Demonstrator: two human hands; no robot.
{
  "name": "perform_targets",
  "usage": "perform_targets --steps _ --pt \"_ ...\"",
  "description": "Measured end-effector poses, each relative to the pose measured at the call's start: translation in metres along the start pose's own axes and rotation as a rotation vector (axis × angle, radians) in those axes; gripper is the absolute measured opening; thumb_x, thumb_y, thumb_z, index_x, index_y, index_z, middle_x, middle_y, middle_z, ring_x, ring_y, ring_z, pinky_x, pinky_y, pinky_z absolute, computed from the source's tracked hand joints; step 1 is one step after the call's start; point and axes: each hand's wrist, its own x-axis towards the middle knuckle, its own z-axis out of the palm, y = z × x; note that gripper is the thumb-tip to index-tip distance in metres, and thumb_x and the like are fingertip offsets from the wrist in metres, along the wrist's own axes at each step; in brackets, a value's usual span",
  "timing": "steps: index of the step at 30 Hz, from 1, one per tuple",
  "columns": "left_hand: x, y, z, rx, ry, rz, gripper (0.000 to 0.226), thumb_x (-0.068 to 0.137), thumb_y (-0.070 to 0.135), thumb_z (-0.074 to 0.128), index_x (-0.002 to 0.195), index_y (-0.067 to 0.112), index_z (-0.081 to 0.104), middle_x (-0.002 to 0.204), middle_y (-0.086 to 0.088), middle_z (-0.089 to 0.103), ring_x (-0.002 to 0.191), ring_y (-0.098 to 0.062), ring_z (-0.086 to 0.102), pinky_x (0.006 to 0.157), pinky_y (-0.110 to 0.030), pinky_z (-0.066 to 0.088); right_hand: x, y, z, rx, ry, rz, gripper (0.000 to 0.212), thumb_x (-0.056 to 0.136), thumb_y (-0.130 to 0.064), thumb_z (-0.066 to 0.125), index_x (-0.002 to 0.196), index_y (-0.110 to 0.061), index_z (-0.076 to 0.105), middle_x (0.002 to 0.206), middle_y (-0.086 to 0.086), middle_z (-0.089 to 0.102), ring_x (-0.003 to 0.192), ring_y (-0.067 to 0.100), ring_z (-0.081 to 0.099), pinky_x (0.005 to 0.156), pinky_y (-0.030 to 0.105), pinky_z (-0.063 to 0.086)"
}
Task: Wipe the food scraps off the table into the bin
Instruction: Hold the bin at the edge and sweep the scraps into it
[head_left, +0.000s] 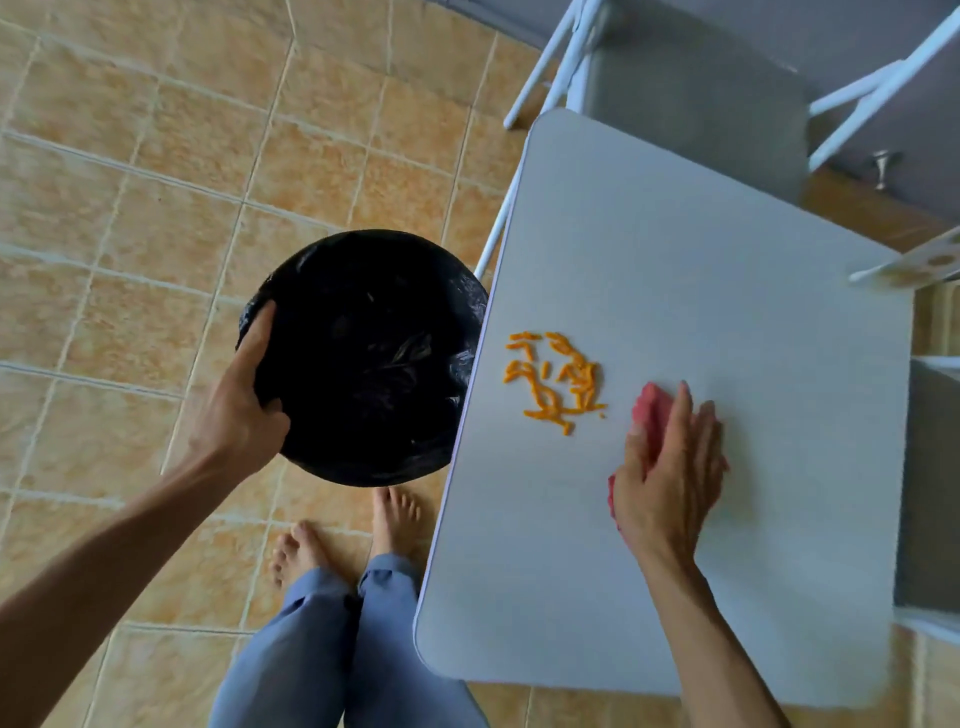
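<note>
Orange food scraps (558, 382) lie in a loose pile on the grey table (701, 270), close to its left edge. A round bin lined with a black bag (369, 358) is held up against that edge, its mouth facing me. My left hand (244, 410) grips the bin's near-left rim. My right hand (670, 467) lies flat on a pink cloth (649, 410), pressed to the tabletop just right of the scraps. Most of the cloth is hidden under the palm.
A white-framed chair with a grey seat (696, 98) stands at the table's far side. Another white chair part (930, 260) juts in at the right. My bare feet (395, 514) stand on the tan tiled floor (130, 182) below the bin.
</note>
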Motion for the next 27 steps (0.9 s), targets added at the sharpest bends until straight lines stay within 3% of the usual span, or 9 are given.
perform_targets --steps 2,5,11,15,19,22,24,25,27 --pt "-0.004 0.002 0.006 0.008 -0.006 0.012 0.100 0.081 -0.006 0.056 0.154 0.046 0.010 0.137 -0.021 0.058 0.086 -0.045 0.062 0.056 -0.032 0.044 0.002 0.017 0.010 -0.087 -0.046 -0.167 0.058 0.105 -0.041 0.033 0.158 -0.018 0.034 0.162 0.022 0.034 0.149 0.040 0.033 0.117 0.058 0.026" --pt "-0.008 0.004 0.012 0.019 -0.024 0.028 0.101 0.082 -0.005 0.057 0.154 0.047 0.010 0.139 -0.021 0.056 0.099 -0.050 0.062 0.062 -0.038 0.048 0.018 0.033 0.013 -0.024 -0.018 -0.079 0.058 0.105 -0.046 0.030 0.158 -0.022 0.034 0.166 0.016 0.029 0.153 0.035 0.027 0.122 0.053 0.021" --pt "-0.020 0.018 0.025 0.025 -0.035 0.073 0.099 0.081 -0.006 0.057 0.155 0.041 0.012 0.124 -0.028 0.063 0.087 -0.051 0.062 0.067 -0.047 0.052 0.009 0.014 0.034 0.127 0.259 0.150 0.045 0.106 -0.031 0.045 0.145 -0.011 0.055 0.156 0.023 0.044 0.145 0.041 0.040 0.119 0.050 0.031" --pt "-0.024 0.023 0.032 -0.028 -0.060 0.066 0.100 0.082 -0.008 0.055 0.155 0.042 0.010 0.142 -0.021 0.053 0.088 -0.048 0.062 0.061 -0.038 0.049 -0.011 0.020 0.037 0.081 0.155 -0.064 0.047 0.107 -0.029 0.038 0.147 -0.009 0.052 0.160 0.020 0.040 0.149 0.038 0.035 0.125 0.050 0.022" --pt "-0.029 0.028 0.035 -0.040 -0.067 0.068 0.099 0.082 -0.007 0.054 0.154 0.044 0.010 0.138 -0.018 0.057 0.069 -0.035 0.058 0.048 -0.027 0.040 -0.002 0.021 0.040 0.090 0.198 -0.058 0.043 0.105 -0.018 0.042 0.145 -0.008 0.054 0.156 0.022 0.044 0.146 0.041 0.039 0.123 0.051 0.024" --pt "-0.031 0.031 0.040 -0.098 -0.083 0.088 0.101 0.081 -0.010 0.052 0.154 0.046 0.010 0.138 -0.017 0.058 0.089 -0.041 0.064 0.063 -0.041 0.055 0.018 -0.008 0.050 0.126 0.248 -0.044 0.044 0.100 -0.012 0.042 0.141 -0.004 0.057 0.150 0.025 0.050 0.138 0.044 0.047 0.118 0.054 0.030" --pt "-0.030 0.036 0.043 -0.122 -0.080 0.080 0.100 0.081 -0.012 0.050 0.155 0.043 0.012 0.145 -0.013 0.052 0.109 -0.041 0.062 0.071 -0.038 0.053 0.025 -0.037 0.055 0.178 0.260 -0.109 0.043 0.100 -0.009 0.042 0.138 -0.002 0.059 0.147 0.023 0.054 0.135 0.042 0.050 0.117 0.053 0.032" --pt "-0.030 0.038 0.046 -0.137 -0.081 0.080 0.100 0.080 -0.013 0.049 0.155 0.042 0.013 0.147 -0.012 0.051 0.109 -0.040 0.062 0.070 -0.036 0.052 0.025 -0.051 0.058 0.197 0.262 -0.145 0.040 0.101 -0.008 0.043 0.137 -0.002 0.060 0.144 0.021 0.056 0.132 0.042 0.052 0.116 0.053 0.034" --pt "-0.030 0.040 0.049 -0.159 -0.081 0.084 0.102 0.079 -0.012 0.049 0.153 0.047 0.013 0.139 -0.012 0.058 0.085 -0.034 0.066 0.058 -0.037 0.053 0.018 -0.078 0.061 0.219 0.245 -0.203 0.037 0.101 -0.004 0.046 0.135 -0.003 0.061 0.141 0.018 0.058 0.129 0.040 0.053 0.115 0.053 0.035"
